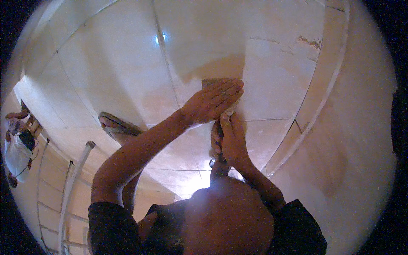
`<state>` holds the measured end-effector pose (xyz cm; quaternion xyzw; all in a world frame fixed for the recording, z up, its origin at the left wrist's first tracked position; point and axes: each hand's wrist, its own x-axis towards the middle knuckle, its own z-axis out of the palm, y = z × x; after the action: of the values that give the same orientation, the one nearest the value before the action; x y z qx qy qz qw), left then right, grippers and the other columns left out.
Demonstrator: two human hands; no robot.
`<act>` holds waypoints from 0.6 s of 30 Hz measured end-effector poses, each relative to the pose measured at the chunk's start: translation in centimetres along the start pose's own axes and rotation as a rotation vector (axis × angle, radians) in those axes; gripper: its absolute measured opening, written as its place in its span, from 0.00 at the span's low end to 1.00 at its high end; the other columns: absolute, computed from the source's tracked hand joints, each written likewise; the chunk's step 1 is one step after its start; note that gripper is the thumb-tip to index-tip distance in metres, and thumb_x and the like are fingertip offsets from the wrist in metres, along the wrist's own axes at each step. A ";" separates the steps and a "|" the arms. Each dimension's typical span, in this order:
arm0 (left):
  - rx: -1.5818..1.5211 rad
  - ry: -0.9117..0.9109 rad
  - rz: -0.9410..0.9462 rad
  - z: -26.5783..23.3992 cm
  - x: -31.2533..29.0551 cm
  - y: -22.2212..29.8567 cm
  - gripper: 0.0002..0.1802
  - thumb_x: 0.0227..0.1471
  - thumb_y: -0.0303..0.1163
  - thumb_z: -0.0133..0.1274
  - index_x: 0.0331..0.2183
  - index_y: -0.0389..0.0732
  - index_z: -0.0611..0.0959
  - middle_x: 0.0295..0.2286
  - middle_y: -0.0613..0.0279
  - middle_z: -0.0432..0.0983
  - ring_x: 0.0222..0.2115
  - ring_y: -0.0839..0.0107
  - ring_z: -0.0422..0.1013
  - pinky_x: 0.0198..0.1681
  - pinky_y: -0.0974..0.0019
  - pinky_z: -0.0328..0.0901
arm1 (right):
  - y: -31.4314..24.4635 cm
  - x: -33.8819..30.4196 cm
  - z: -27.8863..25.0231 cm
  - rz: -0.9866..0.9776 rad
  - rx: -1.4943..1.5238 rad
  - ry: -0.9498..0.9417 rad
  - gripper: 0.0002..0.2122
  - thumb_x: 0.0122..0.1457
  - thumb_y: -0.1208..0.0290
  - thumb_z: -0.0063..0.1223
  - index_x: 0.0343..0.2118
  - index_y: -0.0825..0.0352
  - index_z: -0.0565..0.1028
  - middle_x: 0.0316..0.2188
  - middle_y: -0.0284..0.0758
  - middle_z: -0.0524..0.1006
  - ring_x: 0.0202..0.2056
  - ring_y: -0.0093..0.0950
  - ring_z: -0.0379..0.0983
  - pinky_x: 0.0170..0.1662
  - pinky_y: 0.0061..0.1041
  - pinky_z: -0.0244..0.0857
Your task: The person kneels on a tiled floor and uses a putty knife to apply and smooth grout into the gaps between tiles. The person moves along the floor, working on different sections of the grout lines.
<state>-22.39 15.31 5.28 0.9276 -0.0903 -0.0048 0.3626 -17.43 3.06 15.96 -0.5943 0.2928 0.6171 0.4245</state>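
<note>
plate (207,82), stiff and light i'd guess, best held by its edge; left hand (211,102) lies flat-fingered over it; right hand's (233,138) hold i cannot tell.

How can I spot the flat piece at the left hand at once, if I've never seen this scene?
On the pale panelled surface, find the left hand, just above the right hand in the picture. Past the left hand's upper edge shows a flat brown piece, partly covered. Its straight edge and square corner set it apart from the rounded fingers beside it.
</note>
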 end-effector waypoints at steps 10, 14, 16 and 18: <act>0.124 0.140 0.095 0.0 4.7 -4.7 0.29 0.49 0.34 0.49 0.55 0.41 0.74 0.57 0.59 0.68 0.58 0.64 0.64 0.62 0.60 0.59 | -5.9 1.4 0.3 -0.135 0.078 -0.020 0.16 0.69 0.51 0.36 0.34 0.59 0.64 0.15 0.27 0.64 0.10 0.20 0.60 0.10 0.23 0.53; 0.144 0.200 0.059 0.6 6.1 -6.7 0.28 0.49 0.34 0.49 0.54 0.42 0.75 0.55 0.59 0.70 0.57 0.62 0.66 0.62 0.58 0.59 | -7.5 2.1 1.2 -0.260 0.002 0.005 0.15 0.69 0.52 0.36 0.36 0.60 0.64 0.15 0.26 0.63 0.10 0.19 0.57 0.11 0.22 0.52; 0.153 0.229 0.088 -2.3 7.8 -7.2 0.28 0.50 0.34 0.49 0.54 0.42 0.75 0.55 0.59 0.70 0.57 0.61 0.66 0.62 0.58 0.60 | -8.7 2.7 1.2 -0.332 0.086 -0.053 0.14 0.69 0.54 0.38 0.39 0.61 0.65 0.17 0.25 0.62 0.11 0.17 0.55 0.12 0.18 0.52; 0.127 0.156 0.024 -1.5 7.1 -6.5 0.28 0.50 0.34 0.48 0.55 0.41 0.74 0.56 0.57 0.69 0.58 0.61 0.65 0.63 0.57 0.58 | -8.2 2.4 0.7 -0.327 0.018 -0.093 0.16 0.69 0.52 0.36 0.35 0.61 0.65 0.15 0.27 0.65 0.11 0.20 0.59 0.12 0.22 0.54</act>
<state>-14.21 19.84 2.40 0.9450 -0.0730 0.0774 0.3091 -10.48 7.90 14.91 -0.6009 0.1780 0.5641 0.5377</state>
